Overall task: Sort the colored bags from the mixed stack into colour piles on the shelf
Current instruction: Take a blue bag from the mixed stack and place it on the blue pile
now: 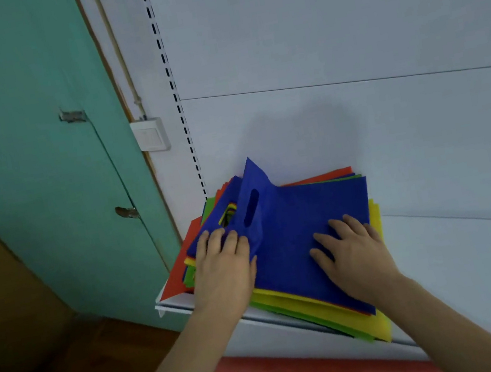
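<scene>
At the far left a teal door [37, 155] stands beside a white wall switch [150, 135], and a slotted upright [169, 78] runs down to the left end of the white shelf [463, 253]. The mixed stack [340, 316] of flat bags lies at that left end, against the back panel, its near edge overhanging the shelf lip. Red, green and yellow layers fan out at the left and along the front.

The left hand [224, 270] rests on the stack's left end, its fingers [214, 239] curled over the handle end of a blue bag there, with the thumb hidden; it appears to grip that edge, though the hold underneath cannot be seen. Just right of it the top blue bag [308, 217] has its handle end lifted, one corner pointing up toward the back panel, the oval handle slot [251, 207] facing left. Its long axis runs left to right along the shelf, handle end to the left.

The right hand [354, 252] lies flat on that bag's right half, fingers straight and spread, pressing it down. Below the shelf, a red roll [316, 365] lies along a lower ledge.
</scene>
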### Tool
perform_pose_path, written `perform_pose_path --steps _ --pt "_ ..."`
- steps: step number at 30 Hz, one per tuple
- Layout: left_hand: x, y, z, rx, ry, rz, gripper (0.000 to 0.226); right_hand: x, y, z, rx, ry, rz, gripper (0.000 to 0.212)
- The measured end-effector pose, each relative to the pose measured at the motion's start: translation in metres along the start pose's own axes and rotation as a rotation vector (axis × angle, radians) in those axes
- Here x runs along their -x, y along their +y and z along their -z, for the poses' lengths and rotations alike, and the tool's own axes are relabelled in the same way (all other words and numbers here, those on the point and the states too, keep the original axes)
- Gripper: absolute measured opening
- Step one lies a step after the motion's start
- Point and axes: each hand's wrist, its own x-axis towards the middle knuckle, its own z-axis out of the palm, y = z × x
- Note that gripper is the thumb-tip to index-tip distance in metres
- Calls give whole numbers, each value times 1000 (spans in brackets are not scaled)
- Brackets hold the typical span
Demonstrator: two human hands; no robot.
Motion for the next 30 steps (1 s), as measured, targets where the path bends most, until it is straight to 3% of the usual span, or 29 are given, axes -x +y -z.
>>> perform_pose_path --steps 6,12,19,24,30 --pt "5 4 2 0 -15 89 51 28 -17 0 77 75 -236 50" --pt "14 23 0 108 -6 -38 50 43 -21 2 84 43 -432 61" --pt "14 31 5 209 -16 -68 71 42 19 8 -339 48 -588 78" --pt "11 28 5 88 -60 62 69 43 28 8 -491 185 -573 64" --pt "16 48 3 163 -44 -83 78 44 36 7 -665 260 -670 73"
